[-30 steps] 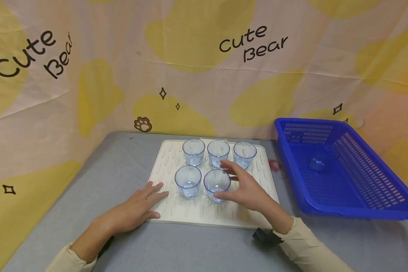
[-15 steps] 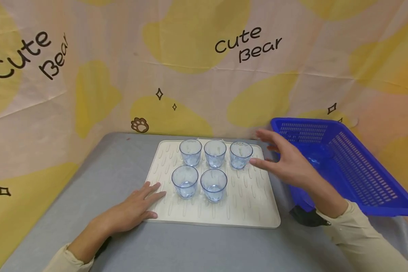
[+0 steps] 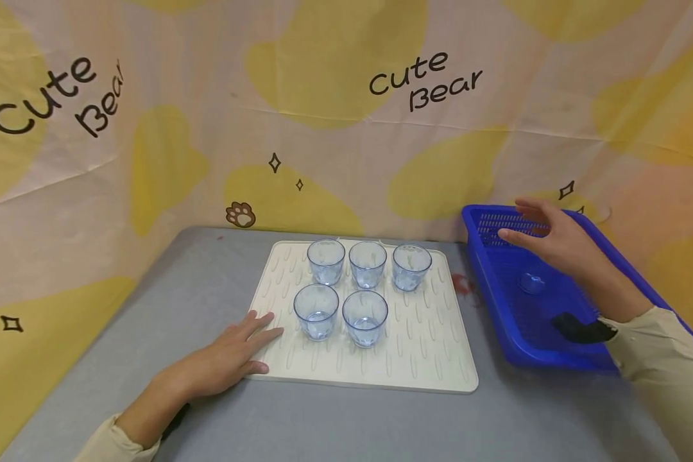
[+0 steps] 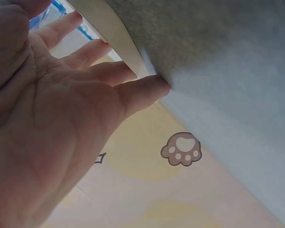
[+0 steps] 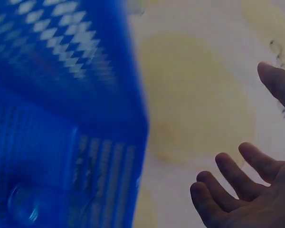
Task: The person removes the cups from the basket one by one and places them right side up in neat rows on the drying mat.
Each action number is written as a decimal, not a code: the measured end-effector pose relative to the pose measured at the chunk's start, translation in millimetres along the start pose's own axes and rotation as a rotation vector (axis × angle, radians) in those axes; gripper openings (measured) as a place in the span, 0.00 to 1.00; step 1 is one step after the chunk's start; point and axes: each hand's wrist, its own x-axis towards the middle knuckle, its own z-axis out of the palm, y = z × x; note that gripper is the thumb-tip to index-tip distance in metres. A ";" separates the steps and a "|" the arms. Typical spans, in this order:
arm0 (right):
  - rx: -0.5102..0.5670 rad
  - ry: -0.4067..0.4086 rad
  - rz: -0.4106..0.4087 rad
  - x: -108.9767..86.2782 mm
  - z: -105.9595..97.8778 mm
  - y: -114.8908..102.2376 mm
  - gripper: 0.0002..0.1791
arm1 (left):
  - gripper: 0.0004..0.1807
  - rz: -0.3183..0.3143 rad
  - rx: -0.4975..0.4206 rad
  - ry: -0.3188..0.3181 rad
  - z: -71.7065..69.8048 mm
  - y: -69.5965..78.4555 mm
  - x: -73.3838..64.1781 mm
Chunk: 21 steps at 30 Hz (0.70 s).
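Note:
My right hand [image 3: 560, 240] is over the blue basket [image 3: 499, 321], thumb and fingers spread apart with nothing between them. Below it a clear glass [image 3: 532, 282] lies inside the basket, also visible through the dim right wrist view as a glass [image 5: 26, 206] near the basket's corner. On the white ribbed mat [image 3: 427, 359] several bluish glasses stand upright: three in the back row, among them the right one [image 3: 411, 273], and two in front, a left one [image 3: 316, 314] and a right one [image 3: 365, 321]. My left hand [image 3: 225, 356] rests with extended fingers on the mat's left edge.
A grey cloth covers the table [image 3: 346, 423]. Behind it hangs a patterned yellow and pink curtain [image 3: 323, 90]. The basket's raised rim stands to the right of the mat, close to the curtain.
My right hand has let go of the front right glass and moved right and back, from the mat to over the basket. My left hand stays in place.

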 end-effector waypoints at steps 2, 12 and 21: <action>-0.006 -0.006 0.010 5.0 -3.4 16.3 0.50 | 0.34 0.004 0.002 0.001 -0.3 0.0 0.2; -0.037 -0.071 0.068 13.0 -9.1 80.5 0.54 | 0.34 -0.022 -0.009 -0.013 -0.8 0.9 0.3; -0.031 -0.184 0.109 14.5 -12.9 112.9 0.59 | 0.35 -0.027 -0.013 -0.025 -0.6 1.1 1.6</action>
